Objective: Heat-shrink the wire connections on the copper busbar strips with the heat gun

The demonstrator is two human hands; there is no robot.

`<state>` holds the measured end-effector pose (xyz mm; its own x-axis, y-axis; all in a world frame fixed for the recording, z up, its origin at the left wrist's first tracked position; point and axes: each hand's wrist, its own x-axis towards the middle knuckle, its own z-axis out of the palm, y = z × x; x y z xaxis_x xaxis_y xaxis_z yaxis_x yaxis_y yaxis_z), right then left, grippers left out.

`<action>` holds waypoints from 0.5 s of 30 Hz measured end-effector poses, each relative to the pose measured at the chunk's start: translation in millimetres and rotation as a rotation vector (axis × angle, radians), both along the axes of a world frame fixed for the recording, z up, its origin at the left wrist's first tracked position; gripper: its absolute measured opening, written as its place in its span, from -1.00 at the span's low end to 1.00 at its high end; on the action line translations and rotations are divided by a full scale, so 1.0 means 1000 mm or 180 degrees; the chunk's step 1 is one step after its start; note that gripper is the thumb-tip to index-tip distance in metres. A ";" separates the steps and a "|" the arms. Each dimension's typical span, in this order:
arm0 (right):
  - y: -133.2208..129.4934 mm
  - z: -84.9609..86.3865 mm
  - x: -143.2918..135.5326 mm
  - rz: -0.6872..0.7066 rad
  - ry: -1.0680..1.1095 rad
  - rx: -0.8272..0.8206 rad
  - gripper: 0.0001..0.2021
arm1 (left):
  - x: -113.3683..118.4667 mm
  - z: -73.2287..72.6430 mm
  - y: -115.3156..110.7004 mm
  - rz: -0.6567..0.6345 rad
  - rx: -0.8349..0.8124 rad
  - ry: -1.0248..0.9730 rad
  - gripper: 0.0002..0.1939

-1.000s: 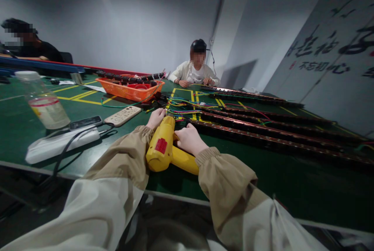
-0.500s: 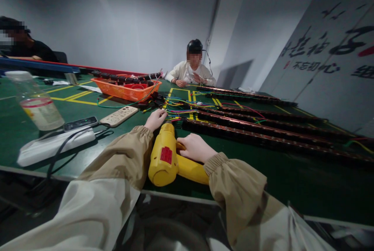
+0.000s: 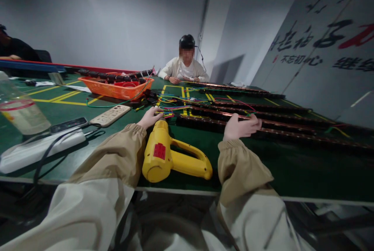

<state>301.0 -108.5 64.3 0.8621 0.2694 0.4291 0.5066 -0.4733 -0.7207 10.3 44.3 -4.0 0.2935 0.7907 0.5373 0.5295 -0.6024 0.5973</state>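
Observation:
A yellow heat gun (image 3: 163,155) lies on its side on the green table (image 3: 292,177), nozzle pointing away from me, with no hand on it. My left hand (image 3: 149,117) sits just beyond the nozzle, its fingertips pinched on the ends of a bundle of coloured wires (image 3: 172,107). My right hand (image 3: 240,127) is to the right of the gun, fingers spread, hovering over the nearest of several long dark strips (image 3: 280,132) that run off to the right.
An orange basket (image 3: 117,89) of black parts stands at the back left. A remote control (image 3: 110,115), a phone (image 3: 67,124), a white power strip (image 3: 37,149) and a plastic bottle (image 3: 20,112) lie on the left. A person sits across the table (image 3: 184,69).
My right hand has let go of the heat gun's handle and moved right and forward to the dark strips. The gun now lies free. My left hand stays at the wires.

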 end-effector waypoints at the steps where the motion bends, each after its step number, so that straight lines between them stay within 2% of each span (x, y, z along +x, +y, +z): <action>1: 0.002 -0.002 0.009 -0.0246 0.0194 0.0065 -0.54 | 0.000 0.000 0.000 -0.0010 -0.0034 -0.0054 -0.69; 3: 0.006 -0.008 0.025 -0.0529 0.0488 0.0120 -0.62 | 0.000 -0.001 0.000 -0.0086 -0.0117 -0.0189 -0.67; 6: 0.012 -0.017 0.040 -0.0602 0.0668 0.0059 -0.64 | 0.001 -0.001 0.000 -0.0224 -0.0334 -0.0310 -0.63; 10: 0.021 -0.029 0.049 -0.0387 0.0541 -0.0123 -0.59 | 0.001 -0.001 0.002 -0.0298 -0.0490 -0.0245 -0.61; 15: 0.032 -0.039 0.059 -0.0049 0.0274 -0.0355 -0.56 | 0.001 -0.001 0.010 -0.0075 -0.0310 -0.0027 -0.67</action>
<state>360.0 -77.0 25.7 0.8988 0.2979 0.3216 0.4373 -0.5601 -0.7036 11.5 54.0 -5.1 0.3083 0.8322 0.4608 0.5105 -0.5535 0.6580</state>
